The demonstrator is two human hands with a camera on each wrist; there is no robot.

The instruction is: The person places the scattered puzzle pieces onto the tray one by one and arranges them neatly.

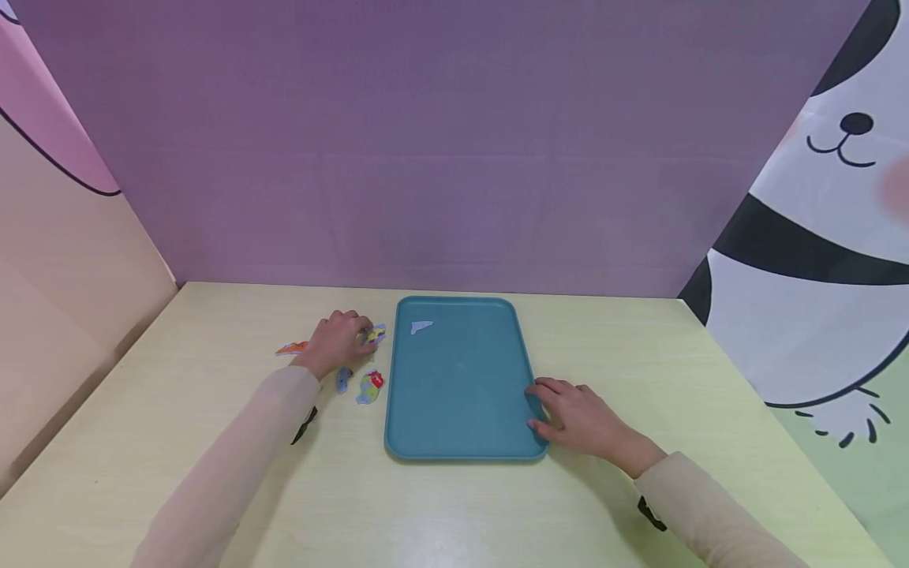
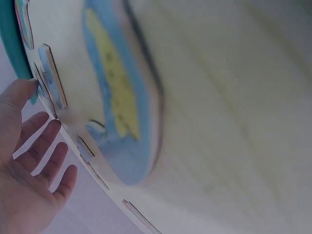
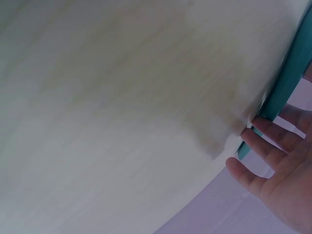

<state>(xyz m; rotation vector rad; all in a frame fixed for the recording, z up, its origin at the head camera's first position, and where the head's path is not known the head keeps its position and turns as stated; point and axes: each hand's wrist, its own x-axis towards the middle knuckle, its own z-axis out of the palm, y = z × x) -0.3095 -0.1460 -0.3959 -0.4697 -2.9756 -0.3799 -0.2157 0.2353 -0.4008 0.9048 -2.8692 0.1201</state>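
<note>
My left hand (image 1: 341, 341) reaches over the table left of the tray, its thumb and index finger at opposite sides of a small yellow-and-blue puzzle piece (image 1: 376, 334), pinching it. Close below that hand lie a grey-blue piece (image 1: 344, 380) and a green piece with a red patch (image 1: 370, 387). An orange piece (image 1: 291, 348) shows to its left. Inside the blue-green tray (image 1: 461, 394), near the far left corner, sits a pale blue piece (image 1: 420, 326). My right hand (image 1: 578, 416) rests on the tray's right rim with fingers extended, thumb and fingertips over the edge.
The light wooden table (image 1: 454, 513) ends at a purple wall panel (image 1: 454, 158). A panda-printed panel (image 1: 817, 331) stands at the right and a pale panel (image 1: 71, 292) at the left. A blue piece with a yellow patch (image 2: 122, 92) looms large in the left wrist view.
</note>
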